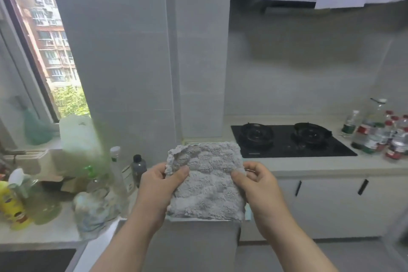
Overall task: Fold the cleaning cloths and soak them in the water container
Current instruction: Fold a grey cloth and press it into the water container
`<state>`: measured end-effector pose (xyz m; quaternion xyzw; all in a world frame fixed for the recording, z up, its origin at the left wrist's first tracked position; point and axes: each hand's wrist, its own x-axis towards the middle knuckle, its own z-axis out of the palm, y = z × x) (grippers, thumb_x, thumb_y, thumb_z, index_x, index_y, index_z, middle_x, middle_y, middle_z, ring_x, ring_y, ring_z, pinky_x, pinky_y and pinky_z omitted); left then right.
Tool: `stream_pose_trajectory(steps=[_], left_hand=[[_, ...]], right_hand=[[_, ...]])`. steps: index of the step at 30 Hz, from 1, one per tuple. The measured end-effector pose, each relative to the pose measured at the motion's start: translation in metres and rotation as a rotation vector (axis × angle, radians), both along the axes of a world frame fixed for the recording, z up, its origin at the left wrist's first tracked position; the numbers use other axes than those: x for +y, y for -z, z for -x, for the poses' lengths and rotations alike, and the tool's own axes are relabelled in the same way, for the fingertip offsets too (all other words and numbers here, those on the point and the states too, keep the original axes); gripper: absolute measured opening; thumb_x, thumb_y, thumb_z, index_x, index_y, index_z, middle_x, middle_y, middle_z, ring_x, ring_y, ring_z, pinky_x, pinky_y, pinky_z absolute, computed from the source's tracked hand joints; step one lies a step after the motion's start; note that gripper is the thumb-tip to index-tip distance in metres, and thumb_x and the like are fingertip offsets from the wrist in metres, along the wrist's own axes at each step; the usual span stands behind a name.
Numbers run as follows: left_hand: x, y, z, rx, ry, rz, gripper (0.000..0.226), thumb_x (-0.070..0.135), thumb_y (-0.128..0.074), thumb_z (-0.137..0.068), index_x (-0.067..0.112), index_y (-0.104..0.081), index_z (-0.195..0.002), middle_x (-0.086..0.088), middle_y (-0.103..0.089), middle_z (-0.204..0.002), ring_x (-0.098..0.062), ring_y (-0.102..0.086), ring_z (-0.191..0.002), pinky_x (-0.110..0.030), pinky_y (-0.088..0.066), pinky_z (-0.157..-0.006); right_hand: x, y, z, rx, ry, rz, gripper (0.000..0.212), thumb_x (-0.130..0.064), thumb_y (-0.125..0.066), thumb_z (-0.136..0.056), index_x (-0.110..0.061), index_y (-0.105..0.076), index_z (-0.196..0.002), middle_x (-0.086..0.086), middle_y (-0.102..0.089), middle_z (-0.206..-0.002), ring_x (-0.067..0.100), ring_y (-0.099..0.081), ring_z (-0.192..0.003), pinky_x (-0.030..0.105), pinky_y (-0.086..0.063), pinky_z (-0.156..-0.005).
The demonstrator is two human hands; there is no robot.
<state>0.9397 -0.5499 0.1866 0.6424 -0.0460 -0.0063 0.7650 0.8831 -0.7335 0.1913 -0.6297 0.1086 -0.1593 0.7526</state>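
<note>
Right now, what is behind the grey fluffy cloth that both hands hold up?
Behind the grey fluffy cloth a pale blue strip peeks out at its lower right edge. The left hand and right hand show thumbs in front; their other fingertips are hidden behind it.

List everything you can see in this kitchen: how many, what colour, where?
fluffy grey microfibre cloth: one, grey, held up at centre between both hands.
black two-burner gas hob: one, black, set into the counter right of centre.
pale stone counter: two stretches, off-white, under the hob and at left.
clear plastic water bottles: several, too blurred to count, red caps, far right on the counter.
small grey bottle with black cap: one, grey, just left of the cloth.
yellow plastic bottle: one, yellow, far left on the counter.
white cabinet doors: two black handles show, white, below the hob.
left hand: one, pinches the cloth's left edge.
right hand: one, pinches the cloth's right edge.
</note>
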Motion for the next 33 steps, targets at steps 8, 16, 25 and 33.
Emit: stream_pose_trajectory(steps=[8, 16, 25, 33], left_hand=[[-0.037, 0.025, -0.137, 0.107, 0.065, -0.006, 0.006, 0.007, -0.072, -0.08, 0.007, -0.071, -0.087, -0.015, -0.075, -0.087, -0.035, -0.071, -0.086, -0.055, -0.053, -0.086], [-0.07, 0.065, -0.239, 0.18, 0.018, -0.117, 0.018, 0.02, -0.081, -0.071, 0.007, -0.069, -0.075, -0.017, -0.072, -0.082, -0.034, -0.068, -0.076, -0.049, -0.055, -0.076], [-0.117, 0.118, -0.306, 0.382, -0.039, -0.383, 0.017, 0.002, -0.063, -0.073, 0.01, -0.048, -0.069, -0.008, -0.042, -0.062, -0.013, -0.037, -0.044, -0.018, -0.028, -0.041], [-0.14, 0.178, -0.359, 0.118, -0.165, -1.065, 0.013, 0.023, -0.04, -0.099, 0.02, -0.048, -0.108, -0.001, -0.06, -0.099, -0.02, -0.061, -0.095, -0.026, -0.043, -0.075]], right_hand=[[-0.029, 0.016, -0.125, 0.102, 0.114, 0.056, 0.019, -0.005, -0.066, -0.085, -0.009, -0.057, -0.101, 0.032, -0.064, -0.096, 0.025, -0.061, -0.073, 0.036, -0.05, -0.068], [-0.057, 0.06, -0.228, 0.277, 0.201, 0.104, 0.017, -0.011, -0.066, -0.084, -0.014, -0.059, -0.099, 0.017, -0.071, -0.09, 0.034, -0.069, -0.085, 0.047, -0.055, -0.078], [-0.089, 0.138, -0.325, 0.515, 0.157, 0.254, 0.01, -0.014, -0.059, -0.082, -0.018, -0.056, -0.09, 0.004, -0.063, -0.085, 0.019, -0.058, -0.069, 0.029, -0.046, -0.065], [-0.08, 0.195, -0.407, 0.698, -0.058, 0.39, 0.009, -0.014, -0.058, -0.081, -0.009, -0.056, -0.089, 0.003, -0.063, -0.08, 0.022, -0.061, -0.076, 0.03, -0.045, -0.063]])
